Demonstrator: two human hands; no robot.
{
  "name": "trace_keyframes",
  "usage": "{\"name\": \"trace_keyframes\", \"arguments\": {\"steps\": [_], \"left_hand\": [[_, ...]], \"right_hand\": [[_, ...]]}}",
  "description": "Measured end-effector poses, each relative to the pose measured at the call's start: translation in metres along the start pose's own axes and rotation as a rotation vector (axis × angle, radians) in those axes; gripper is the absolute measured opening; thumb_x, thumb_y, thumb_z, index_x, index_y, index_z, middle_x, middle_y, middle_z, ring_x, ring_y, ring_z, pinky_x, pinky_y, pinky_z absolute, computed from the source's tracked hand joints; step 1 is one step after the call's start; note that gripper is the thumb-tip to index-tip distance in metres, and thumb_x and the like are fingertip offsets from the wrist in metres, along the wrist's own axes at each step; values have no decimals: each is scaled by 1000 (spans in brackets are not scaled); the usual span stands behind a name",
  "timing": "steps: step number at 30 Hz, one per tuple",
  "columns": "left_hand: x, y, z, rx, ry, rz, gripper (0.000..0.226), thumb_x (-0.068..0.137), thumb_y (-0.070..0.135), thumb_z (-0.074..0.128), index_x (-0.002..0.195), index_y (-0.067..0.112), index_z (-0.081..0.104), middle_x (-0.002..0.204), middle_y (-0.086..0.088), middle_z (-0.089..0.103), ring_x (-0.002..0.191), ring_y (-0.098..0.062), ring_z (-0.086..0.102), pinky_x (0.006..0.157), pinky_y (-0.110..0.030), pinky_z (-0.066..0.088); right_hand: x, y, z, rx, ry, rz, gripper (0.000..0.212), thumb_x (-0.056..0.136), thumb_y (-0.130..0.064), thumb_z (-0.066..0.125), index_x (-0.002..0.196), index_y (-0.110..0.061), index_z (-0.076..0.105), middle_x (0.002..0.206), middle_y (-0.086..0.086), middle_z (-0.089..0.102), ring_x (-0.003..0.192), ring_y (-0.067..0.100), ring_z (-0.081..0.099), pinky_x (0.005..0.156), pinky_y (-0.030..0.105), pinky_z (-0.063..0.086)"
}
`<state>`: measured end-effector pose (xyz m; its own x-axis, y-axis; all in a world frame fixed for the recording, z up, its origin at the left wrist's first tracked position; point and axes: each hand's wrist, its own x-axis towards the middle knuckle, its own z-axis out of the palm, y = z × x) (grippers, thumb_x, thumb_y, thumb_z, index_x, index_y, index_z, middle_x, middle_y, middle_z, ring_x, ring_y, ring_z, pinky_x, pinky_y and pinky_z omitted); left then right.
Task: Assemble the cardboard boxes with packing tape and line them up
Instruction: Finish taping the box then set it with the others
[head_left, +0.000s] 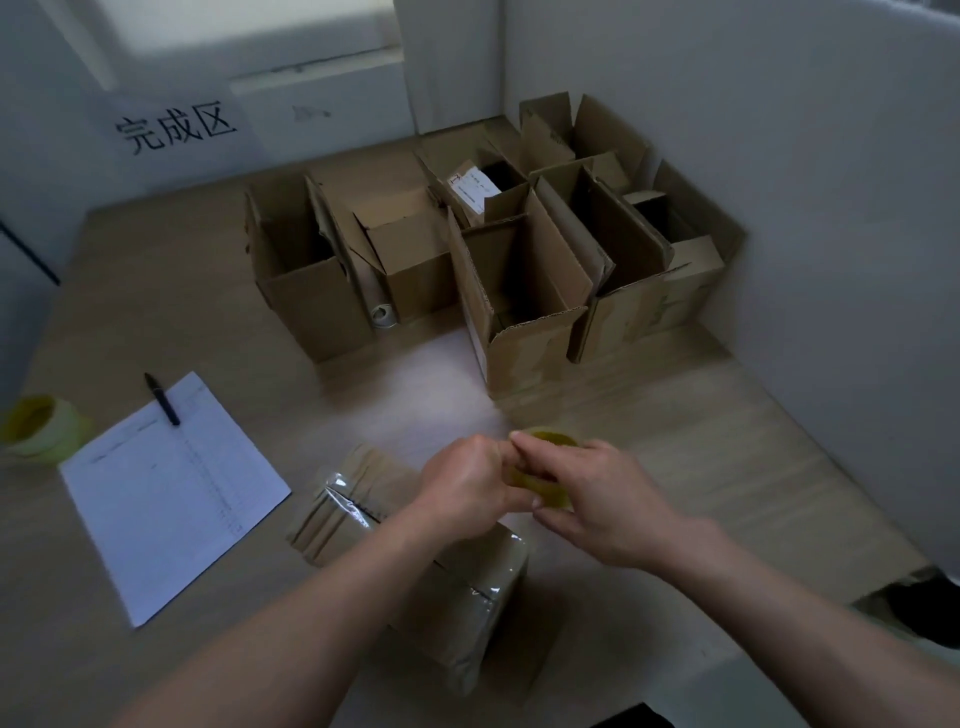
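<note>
A cardboard box (457, 597) lies near me on the table, a strip of clear tape across its closed flaps. Just above it, my right hand (597, 499) grips a yellowish roll of packing tape (550, 491). My left hand (467, 480) meets it from the left, fingers curled at the roll's edge; whether they pinch the tape end is hidden. Several open-topped cardboard boxes (519, 291) stand grouped at the far side of the table, flaps up.
A printed sheet (171, 493) with a black pen (162, 399) lies at the left. Another yellow tape roll (39, 426) sits at the left edge. A small white roll (383, 313) rests between two far boxes. Walls enclose the right and back.
</note>
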<state>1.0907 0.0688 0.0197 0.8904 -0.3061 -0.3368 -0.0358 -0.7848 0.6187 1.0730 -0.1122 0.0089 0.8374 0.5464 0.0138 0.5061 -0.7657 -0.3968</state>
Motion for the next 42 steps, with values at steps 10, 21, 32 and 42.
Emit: {"name": "trace_keyframes", "arguments": {"steps": [10, 21, 32, 42], "left_hand": [[-16, -11, 10, 122, 245, 154, 16, 90, 41, 59, 89, 30, 48, 70, 12, 51, 71, -21, 56, 60, -30, 33], [-23, -12, 7, 302, 106, 292, 32, 84, 56, 58, 98, 31, 44, 76, 9, 55, 69, -13, 49, 63, -30, 41], [-37, 30, 30, 565, 106, -184, 29, 86, 43, 45, 103, 23, 58, 105, 0, 64, 107, -27, 48, 103, -52, 26], [-31, 21, 35, 637, -59, 151, 23, 78, 21, 54, 101, 22, 56, 104, -1, 63, 101, -27, 54, 91, -34, 29]], "right_hand": [[13, 25, 4, 188, -312, 149, 41, 84, -27, 66, 120, -44, 57, 104, -18, 66, 96, 7, 61, 81, 27, 48], [9, 47, 4, 408, -333, 294, 55, 79, -15, 73, 119, -46, 50, 105, -15, 56, 97, 7, 57, 87, 35, 55], [-21, 42, -1, 1094, 155, 262, 61, 69, -2, 69, 122, -27, 55, 77, 20, 60, 80, 41, 65, 75, 32, 52], [-21, 23, -5, 1132, 333, 272, 66, 71, -4, 69, 126, -39, 55, 77, 22, 61, 82, 43, 64, 74, 36, 53]]}}
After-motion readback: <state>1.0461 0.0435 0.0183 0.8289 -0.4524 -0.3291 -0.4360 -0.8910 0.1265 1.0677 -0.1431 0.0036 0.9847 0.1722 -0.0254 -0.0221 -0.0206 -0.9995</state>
